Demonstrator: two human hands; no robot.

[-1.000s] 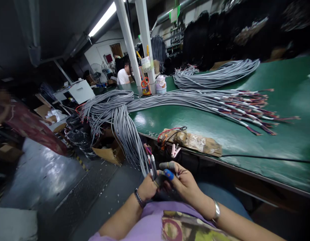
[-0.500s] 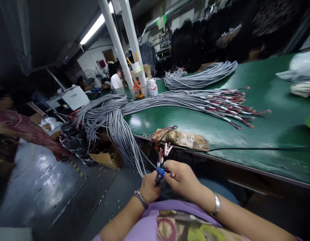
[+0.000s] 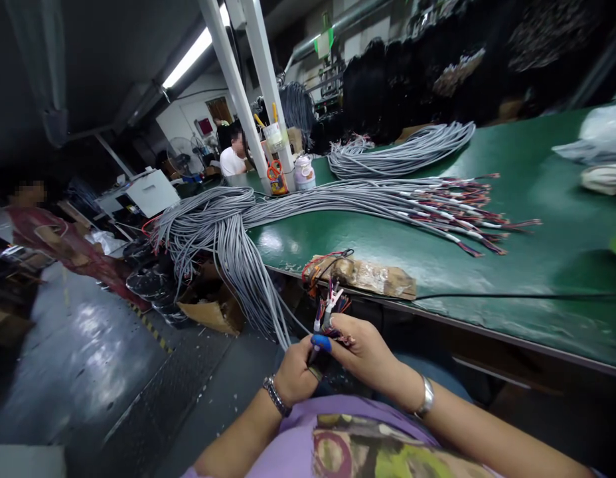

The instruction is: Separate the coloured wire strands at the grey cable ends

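Observation:
My left hand (image 3: 294, 375) is closed around a grey cable just below its stripped end. The stripped cable end (image 3: 324, 312) sticks up between both hands, with red, blue and white cores fanned out. My right hand (image 3: 364, 350) pinches those coloured cores; a blue cover sits on one fingertip. The cable belongs to a thick bundle of grey cables (image 3: 238, 255) that hangs off the edge of the green table (image 3: 537, 265) down toward my lap.
More grey cables with stripped coloured ends (image 3: 462, 209) lie across the table, another bundle (image 3: 402, 153) behind. A taped cardboard piece (image 3: 372, 275) with clips sits at the table edge. White posts (image 3: 261, 86), cups and scissors stand farther back. Two other people sit at left and far back.
The cable end swung from left of my hands to upright between them, and my right fingers closed onto its coloured cores. The view shifted slightly right.

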